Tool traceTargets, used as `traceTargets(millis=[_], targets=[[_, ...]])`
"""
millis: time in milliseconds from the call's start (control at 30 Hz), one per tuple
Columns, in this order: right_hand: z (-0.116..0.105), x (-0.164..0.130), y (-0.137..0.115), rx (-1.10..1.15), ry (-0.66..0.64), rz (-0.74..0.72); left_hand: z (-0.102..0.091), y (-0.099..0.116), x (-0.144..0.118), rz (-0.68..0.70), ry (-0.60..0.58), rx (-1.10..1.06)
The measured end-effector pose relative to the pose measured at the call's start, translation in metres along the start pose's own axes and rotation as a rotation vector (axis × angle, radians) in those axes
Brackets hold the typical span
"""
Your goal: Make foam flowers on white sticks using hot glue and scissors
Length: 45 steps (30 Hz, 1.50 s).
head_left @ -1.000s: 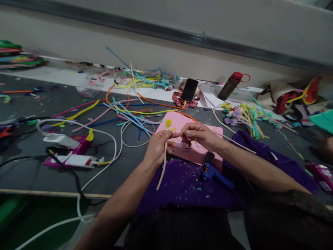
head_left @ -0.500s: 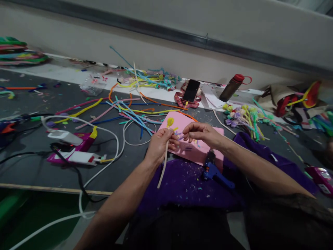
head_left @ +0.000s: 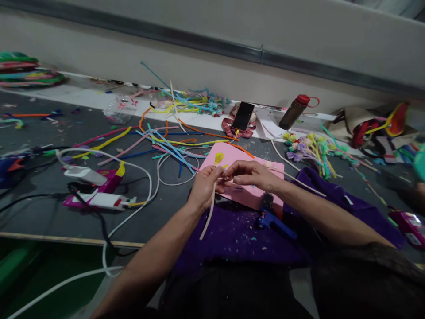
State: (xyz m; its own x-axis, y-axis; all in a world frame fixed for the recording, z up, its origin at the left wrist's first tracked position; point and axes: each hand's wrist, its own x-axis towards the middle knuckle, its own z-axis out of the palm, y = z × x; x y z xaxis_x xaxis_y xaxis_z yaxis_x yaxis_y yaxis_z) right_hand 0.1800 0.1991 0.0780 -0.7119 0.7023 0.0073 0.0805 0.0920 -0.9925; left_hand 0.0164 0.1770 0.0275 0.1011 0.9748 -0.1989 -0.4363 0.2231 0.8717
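A cream pipe cleaner point(head_left: 207, 219) is pinched between thumb and fingers of my left hand point(head_left: 204, 186), its long end hanging down toward the purple cloth. Just above those fingertips shows a small yellow fuzzy piece point(head_left: 219, 158), seemingly at the top of the stem. My right hand point(head_left: 250, 173) is beside the left, its bent fingers closed at the left fingertips; whatever they grip is hidden. Both hands are over a pink board point(head_left: 241, 153) with small coloured scraps on it. A blue glue gun point(head_left: 275, 221) lies at the board's lower right, on the purple cloth point(head_left: 229, 239).
Loose coloured pipe cleaners point(head_left: 169, 148) cover the table's middle. A phone point(head_left: 243, 116), a dark bottle point(head_left: 294, 113) and bundled fuzzy flowers point(head_left: 312, 148) stand or lie behind. At left, a power strip point(head_left: 109, 181) trails white and black cables. Another person's arm point(head_left: 413, 188) shows at the right edge.
My right hand has moved left and its fingers have come together at my left fingertips. The left hand keeps its pinch on the pipe cleaner. A teal shape has appeared at the right edge.
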Motion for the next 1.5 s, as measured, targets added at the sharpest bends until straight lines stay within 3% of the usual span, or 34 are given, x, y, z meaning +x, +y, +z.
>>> traceTargets(millis=[167,267,433,533,667,800,1067,1267,1500], targets=[[0.002,-0.002,-0.007,-0.258,-0.045,-0.133,-0.002,0.003,0.003,0.053,0.046,-0.008],[-0.002,-0.007,-0.007,-0.347,-0.021,-0.116,-0.001,0.007,0.003,0.066,0.066,0.005],[-0.021,-0.017,0.013,-0.455,0.231,0.062,0.0,0.008,0.001,0.036,0.083,0.036],[-0.026,-0.018,0.022,-0.348,0.31,0.161,0.004,0.004,-0.003,0.026,0.017,0.106],[-0.013,-0.009,0.023,-0.118,0.244,0.202,0.01,-0.002,-0.01,0.066,-0.056,0.178],[0.0,0.003,0.022,0.034,0.195,0.216,0.011,-0.003,-0.012,0.099,-0.032,0.215],[-0.003,0.01,0.023,-0.022,0.264,0.171,0.011,0.001,-0.012,0.132,-0.034,0.18],[-0.007,-0.002,0.027,-0.503,0.204,0.108,0.008,0.009,-0.013,0.168,-0.006,0.169],[-0.024,-0.016,0.014,-0.855,0.174,0.04,0.005,0.015,-0.01,0.152,0.033,0.116]])
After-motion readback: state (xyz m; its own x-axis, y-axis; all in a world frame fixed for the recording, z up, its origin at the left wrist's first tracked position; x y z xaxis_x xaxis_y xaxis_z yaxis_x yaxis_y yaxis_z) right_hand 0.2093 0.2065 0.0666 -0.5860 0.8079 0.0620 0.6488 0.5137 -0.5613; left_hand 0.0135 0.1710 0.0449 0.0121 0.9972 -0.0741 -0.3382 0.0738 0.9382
